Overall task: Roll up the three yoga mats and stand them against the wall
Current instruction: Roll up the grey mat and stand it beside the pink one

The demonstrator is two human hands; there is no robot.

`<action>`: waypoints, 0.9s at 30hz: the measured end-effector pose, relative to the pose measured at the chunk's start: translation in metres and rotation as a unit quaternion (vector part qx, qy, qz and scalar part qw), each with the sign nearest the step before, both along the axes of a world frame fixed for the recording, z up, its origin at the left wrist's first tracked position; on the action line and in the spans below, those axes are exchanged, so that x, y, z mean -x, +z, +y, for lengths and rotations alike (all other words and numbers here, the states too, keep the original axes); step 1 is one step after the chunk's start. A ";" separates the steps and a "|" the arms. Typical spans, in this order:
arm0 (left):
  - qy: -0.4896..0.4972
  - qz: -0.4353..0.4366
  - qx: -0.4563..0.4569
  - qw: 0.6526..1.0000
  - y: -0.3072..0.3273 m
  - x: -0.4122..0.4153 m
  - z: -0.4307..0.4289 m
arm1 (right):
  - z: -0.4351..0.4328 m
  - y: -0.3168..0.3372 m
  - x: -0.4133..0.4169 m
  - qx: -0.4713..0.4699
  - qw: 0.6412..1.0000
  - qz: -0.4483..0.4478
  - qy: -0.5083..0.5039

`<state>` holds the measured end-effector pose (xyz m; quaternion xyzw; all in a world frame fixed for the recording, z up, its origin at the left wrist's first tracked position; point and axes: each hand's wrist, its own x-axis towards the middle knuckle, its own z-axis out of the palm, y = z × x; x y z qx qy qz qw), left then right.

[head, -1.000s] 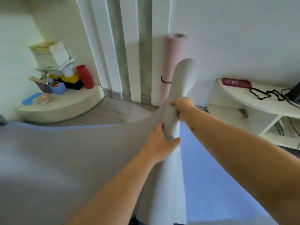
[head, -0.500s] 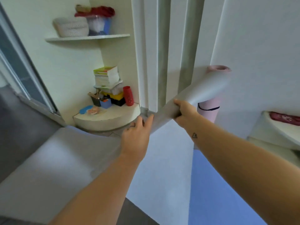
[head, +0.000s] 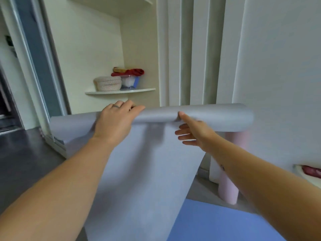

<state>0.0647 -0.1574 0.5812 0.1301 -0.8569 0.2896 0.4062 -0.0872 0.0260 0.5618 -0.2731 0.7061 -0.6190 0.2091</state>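
Observation:
A grey yoga mat [head: 147, 171], partly rolled, hangs in front of me, its rolled end [head: 217, 117] lying level at chest height. My left hand [head: 116, 124] lies over the top of the roll's left part, fingers curved over it. My right hand [head: 194, 134] is under the roll with fingers spread and straight, thumb pushing up against it. A pink rolled mat [head: 229, 185] stands upright against the white wall, partly hidden behind the grey roll. A blue mat [head: 225, 223] lies flat on the floor at the lower right.
A corner shelf [head: 145, 89] carries a woven basket [head: 107, 83] and a plastic tub [head: 131, 81] with red things on top. A sliding door frame [head: 34, 66] stands at the left over dark floor. A low white shelf [head: 305, 178] shows at the right edge.
The grey roll swung from tilted to level and rose. My right hand let go of its grip and spread its fingers beneath it. My left hand moved onto the roll's top.

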 end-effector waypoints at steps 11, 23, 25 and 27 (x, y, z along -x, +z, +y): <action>-0.063 -0.070 -0.084 0.992 0.028 0.006 -0.016 | -0.013 -0.022 0.071 -0.197 0.632 0.724 -0.192; 0.020 -0.031 0.040 0.999 0.044 0.054 -0.003 | -0.031 0.115 0.067 -0.335 0.721 0.606 -0.037; -0.005 -0.017 0.034 0.999 0.054 0.069 0.015 | -0.021 0.134 0.056 -0.387 0.725 0.570 0.011; -0.041 -0.005 0.053 0.998 0.071 0.079 0.024 | -0.006 0.153 0.044 -0.446 0.716 0.534 0.049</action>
